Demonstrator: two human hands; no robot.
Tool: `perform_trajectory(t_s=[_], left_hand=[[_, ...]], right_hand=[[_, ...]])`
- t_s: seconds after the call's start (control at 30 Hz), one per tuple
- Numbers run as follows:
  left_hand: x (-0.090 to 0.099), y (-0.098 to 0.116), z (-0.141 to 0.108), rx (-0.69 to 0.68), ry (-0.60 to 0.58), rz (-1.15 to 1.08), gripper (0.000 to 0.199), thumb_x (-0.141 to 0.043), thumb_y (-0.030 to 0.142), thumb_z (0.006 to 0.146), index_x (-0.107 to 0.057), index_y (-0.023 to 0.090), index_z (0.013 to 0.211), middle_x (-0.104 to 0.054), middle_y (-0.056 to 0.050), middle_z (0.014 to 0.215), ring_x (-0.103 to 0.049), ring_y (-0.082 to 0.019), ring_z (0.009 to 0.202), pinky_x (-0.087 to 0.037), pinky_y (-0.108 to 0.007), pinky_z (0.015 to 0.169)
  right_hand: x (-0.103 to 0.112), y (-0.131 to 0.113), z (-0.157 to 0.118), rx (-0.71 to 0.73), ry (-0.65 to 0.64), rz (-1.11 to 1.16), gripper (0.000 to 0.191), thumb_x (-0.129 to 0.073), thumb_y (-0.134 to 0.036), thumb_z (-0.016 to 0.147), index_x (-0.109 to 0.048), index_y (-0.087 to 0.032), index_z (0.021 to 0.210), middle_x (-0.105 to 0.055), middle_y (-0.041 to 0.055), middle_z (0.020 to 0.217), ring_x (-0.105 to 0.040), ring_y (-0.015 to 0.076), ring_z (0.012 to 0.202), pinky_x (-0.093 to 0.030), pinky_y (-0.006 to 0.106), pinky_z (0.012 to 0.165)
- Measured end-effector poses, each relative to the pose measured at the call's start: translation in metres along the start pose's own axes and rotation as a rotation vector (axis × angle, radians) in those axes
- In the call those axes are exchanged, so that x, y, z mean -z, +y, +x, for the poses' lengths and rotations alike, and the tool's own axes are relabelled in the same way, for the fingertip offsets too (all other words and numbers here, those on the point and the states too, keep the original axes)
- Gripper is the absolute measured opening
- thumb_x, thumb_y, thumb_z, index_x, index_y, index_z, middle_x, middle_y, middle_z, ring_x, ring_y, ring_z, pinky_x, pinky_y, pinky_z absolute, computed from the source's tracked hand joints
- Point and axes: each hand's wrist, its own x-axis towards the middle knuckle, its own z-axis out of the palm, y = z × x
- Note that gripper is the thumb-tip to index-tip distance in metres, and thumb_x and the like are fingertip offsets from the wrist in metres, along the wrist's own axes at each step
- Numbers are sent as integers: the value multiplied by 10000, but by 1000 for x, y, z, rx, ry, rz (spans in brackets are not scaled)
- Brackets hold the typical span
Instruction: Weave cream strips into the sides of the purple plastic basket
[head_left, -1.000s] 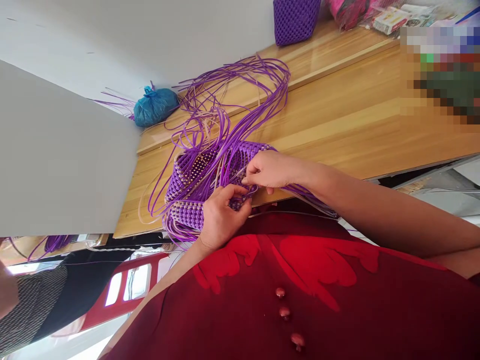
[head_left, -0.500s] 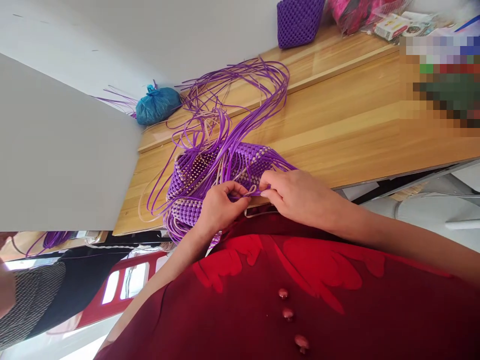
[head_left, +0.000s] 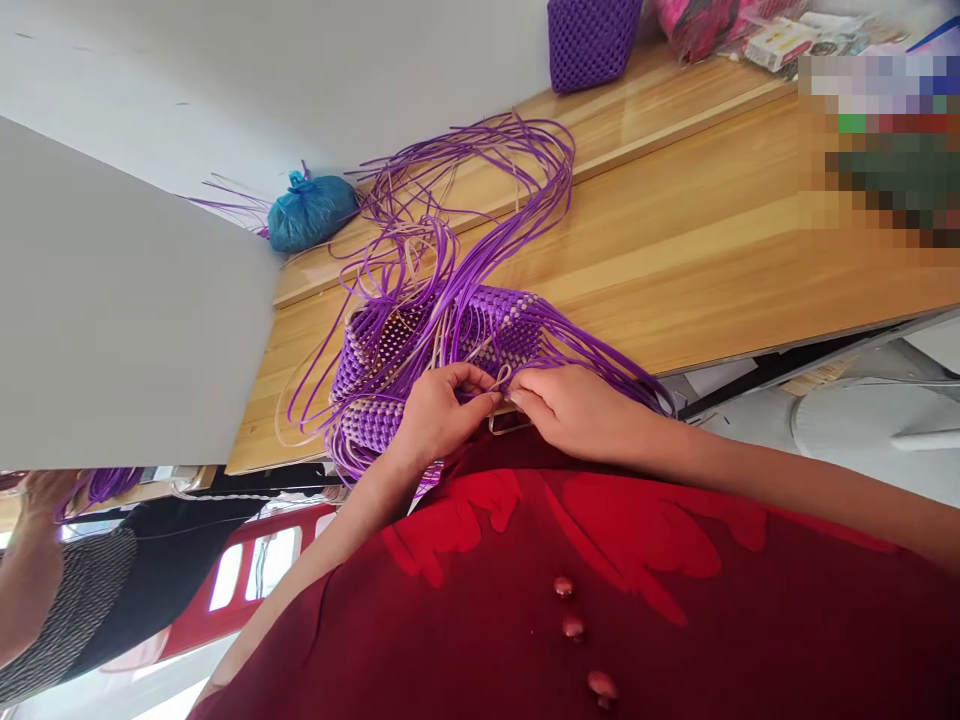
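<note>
A partly woven basket (head_left: pixel 375 424) of purple and beige plastic strips lies at the table's near edge, with long loose strips (head_left: pixel 480 258) running out of it. At its near side my left hand (head_left: pixel 450 405) pinches a strip between thumb and fingers. Close against it, my right hand (head_left: pixel 566 400) is closed with thumb and forefinger together on the strips at the same spot. A small beige loop (head_left: pixel 502 376) stands up between the two hands. The exact strip ends inside the fingers are hidden.
A finished-looking purple woven basket (head_left: pixel 592 45) stands at the back of the wooden table (head_left: pixel 720 240). A tied blue plastic bag (head_left: pixel 311 212) sits by the wall. At the lower left are another person's arm (head_left: pixel 34 580) and purple strips (head_left: pixel 112 485). A grey stool (head_left: pixel 840 420) is at right.
My right hand has moved slightly left and down, closer to my left hand. More purple strips show to the right, behind that hand. The other person's arm has come further into view.
</note>
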Motion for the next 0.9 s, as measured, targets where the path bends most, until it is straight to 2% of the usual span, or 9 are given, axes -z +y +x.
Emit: perform_trajectory(t_s=[0.2,0.3,0.4,0.53,0.63,0.73,0.83,0.9], left_hand=[[-2,0,5,15,21,-79,174,-716,335,712,-696,171,765,-704,-24,712,-613,-142,628,-478,-247,587],[-5,1,6,51,40,-182,159,-727,313,697,-682,167,745,-678,-9,665,-592,-128,594,-458,-238,572],[-6,0,7,72,58,-238,156,-736,301,682,-678,172,749,-665,6,639,-583,-122,574,-453,-235,570],[-4,-2,8,93,90,-161,169,-733,329,684,-701,172,736,-664,3,631,-570,-122,567,-438,-233,557],[-2,-2,8,52,76,-40,192,-706,363,709,-713,173,741,-686,-17,665,-593,-147,612,-452,-248,581],[1,-3,5,3,46,86,229,-675,401,735,-706,174,741,-694,-27,681,-610,-171,648,-455,-260,605],[1,-10,6,49,-10,98,310,-644,477,770,-688,171,782,-684,-21,666,-607,-169,626,-443,-238,566],[-1,-16,9,66,-25,74,354,-640,519,764,-683,171,806,-681,-16,657,-603,-167,606,-443,-227,543]], right_hand=[[-18,14,13,47,148,155,249,-603,-40,920,-571,-119,686,-533,-25,648,-442,106,591,-232,246,567],[-27,23,10,97,139,201,265,-588,-17,878,-508,-127,651,-476,-36,615,-393,106,565,-219,248,553],[-33,29,7,214,124,221,234,-524,16,849,-494,-132,669,-488,-23,658,-404,119,603,-241,248,582],[-32,32,8,339,89,264,239,-477,11,866,-474,-139,679,-494,-5,706,-409,133,643,-262,252,616],[-27,33,7,383,47,296,251,-476,5,897,-484,-136,689,-500,-3,724,-423,134,659,-284,248,633],[-24,31,6,363,5,327,217,-526,25,883,-545,-124,727,-539,-7,746,-466,128,691,-326,225,660],[-26,29,9,281,3,345,154,-608,-8,878,-616,-124,777,-581,-25,756,-486,107,674,-331,196,629],[-29,29,12,169,3,326,152,-674,-163,921,-639,-137,775,-565,-39,696,-466,99,613,-293,200,557]])
